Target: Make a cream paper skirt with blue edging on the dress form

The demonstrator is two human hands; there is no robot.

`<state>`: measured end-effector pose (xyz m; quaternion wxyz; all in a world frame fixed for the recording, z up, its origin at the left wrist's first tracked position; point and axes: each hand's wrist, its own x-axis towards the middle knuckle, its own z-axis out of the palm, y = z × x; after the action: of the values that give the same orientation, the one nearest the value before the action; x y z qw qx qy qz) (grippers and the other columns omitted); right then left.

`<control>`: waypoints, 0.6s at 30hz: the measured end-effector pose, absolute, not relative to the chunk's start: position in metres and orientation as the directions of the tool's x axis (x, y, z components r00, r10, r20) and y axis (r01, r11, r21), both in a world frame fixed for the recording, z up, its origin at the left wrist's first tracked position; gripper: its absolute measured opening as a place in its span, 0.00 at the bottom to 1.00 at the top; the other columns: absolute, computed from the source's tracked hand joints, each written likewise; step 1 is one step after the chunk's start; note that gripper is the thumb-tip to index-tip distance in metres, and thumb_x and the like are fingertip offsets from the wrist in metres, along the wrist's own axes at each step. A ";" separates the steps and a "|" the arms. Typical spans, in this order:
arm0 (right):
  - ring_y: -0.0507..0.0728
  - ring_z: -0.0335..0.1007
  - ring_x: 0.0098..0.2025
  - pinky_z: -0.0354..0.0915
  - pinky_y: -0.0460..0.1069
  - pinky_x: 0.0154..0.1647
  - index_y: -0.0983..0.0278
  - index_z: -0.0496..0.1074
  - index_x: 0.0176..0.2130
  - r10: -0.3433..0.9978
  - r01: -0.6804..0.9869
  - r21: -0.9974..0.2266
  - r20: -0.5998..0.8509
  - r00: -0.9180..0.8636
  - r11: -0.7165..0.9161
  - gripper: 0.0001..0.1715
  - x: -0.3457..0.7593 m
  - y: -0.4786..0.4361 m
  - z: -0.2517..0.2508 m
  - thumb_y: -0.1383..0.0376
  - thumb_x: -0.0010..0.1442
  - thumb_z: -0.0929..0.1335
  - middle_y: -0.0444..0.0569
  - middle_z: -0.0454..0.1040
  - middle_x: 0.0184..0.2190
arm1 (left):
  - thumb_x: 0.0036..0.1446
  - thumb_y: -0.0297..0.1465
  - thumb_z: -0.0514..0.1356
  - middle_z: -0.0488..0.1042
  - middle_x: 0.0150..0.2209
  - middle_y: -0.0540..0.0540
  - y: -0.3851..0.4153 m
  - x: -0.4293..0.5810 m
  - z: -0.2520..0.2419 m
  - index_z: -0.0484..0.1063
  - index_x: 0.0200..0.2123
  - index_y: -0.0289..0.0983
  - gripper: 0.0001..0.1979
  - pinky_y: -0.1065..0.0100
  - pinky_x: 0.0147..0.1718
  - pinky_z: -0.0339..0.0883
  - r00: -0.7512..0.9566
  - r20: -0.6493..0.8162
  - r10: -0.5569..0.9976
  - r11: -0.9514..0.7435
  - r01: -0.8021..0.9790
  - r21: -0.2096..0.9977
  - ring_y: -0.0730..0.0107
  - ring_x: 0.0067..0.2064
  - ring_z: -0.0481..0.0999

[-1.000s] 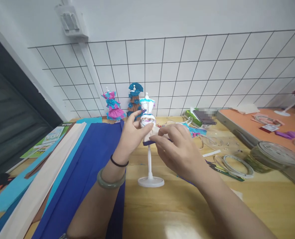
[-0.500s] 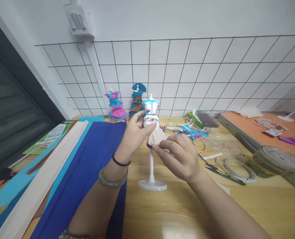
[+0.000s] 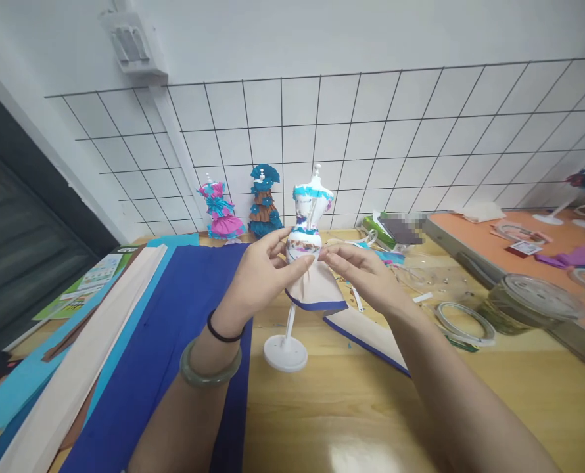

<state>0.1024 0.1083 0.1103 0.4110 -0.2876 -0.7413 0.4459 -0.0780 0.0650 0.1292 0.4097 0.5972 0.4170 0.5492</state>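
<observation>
A small white dress form (image 3: 315,203) with turquoise trim on its bust tilts over its round stand base (image 3: 286,355). My left hand (image 3: 265,270) is closed around its hip from the left, the thumb pressing the top of a cream crepe-paper strip (image 3: 315,286). That strip has a dark blue lower edge and hangs in gathers like a skirt. On the right side my right hand (image 3: 364,270) pinches the strip's upper edge close to the form. A further cream length with a blue edge lies under my right forearm; whether it joins the skirt is hidden.
Blue crepe paper (image 3: 184,328) and other coloured sheets cover the left side. Two dressed forms, one pink and blue (image 3: 221,213), one teal and brown (image 3: 264,203), stand by the wall. Rightward lie tape rolls (image 3: 465,323), a clear tub (image 3: 534,302) and an orange-topped board (image 3: 470,238).
The dress form has tilted, its top shifting right and toward me. My right hand has moved up from the strip's lower edge to its upper edge, and the skirt part now spreads out.
</observation>
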 end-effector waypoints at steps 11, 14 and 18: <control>0.50 0.65 0.27 0.61 0.46 0.26 0.64 0.72 0.30 0.805 -0.009 -0.930 0.322 -0.498 0.366 0.15 0.105 0.106 0.107 0.55 0.51 0.72 0.45 0.72 0.28 | 0.45 0.33 0.67 0.76 0.44 0.41 0.064 -0.076 0.127 0.71 0.49 0.38 0.25 0.65 0.29 0.73 0.006 0.336 0.942 -0.335 0.106 0.936 0.61 0.36 0.77; 0.51 0.65 0.28 0.61 0.46 0.26 0.64 0.73 0.31 0.804 0.020 -0.926 0.317 -0.503 0.377 0.16 0.105 0.105 0.109 0.54 0.51 0.72 0.47 0.73 0.29 | 0.45 0.33 0.67 0.76 0.45 0.41 0.063 -0.075 0.128 0.70 0.49 0.38 0.25 0.65 0.29 0.73 0.025 0.334 0.942 -0.335 0.109 0.936 0.61 0.36 0.77; 0.50 0.63 0.27 0.59 0.45 0.25 0.65 0.72 0.31 0.807 0.041 -0.918 0.324 -0.494 0.394 0.15 0.103 0.104 0.109 0.55 0.51 0.71 0.45 0.71 0.26 | 0.46 0.34 0.66 0.76 0.43 0.42 0.062 -0.075 0.129 0.70 0.49 0.38 0.24 0.63 0.32 0.73 0.046 0.329 0.943 -0.332 0.143 0.932 0.59 0.39 0.77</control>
<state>0.1029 0.1043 0.1092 0.4099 -0.2913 -0.7273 0.4671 -0.0751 0.0623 0.1290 0.3755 0.6180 0.4394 0.5329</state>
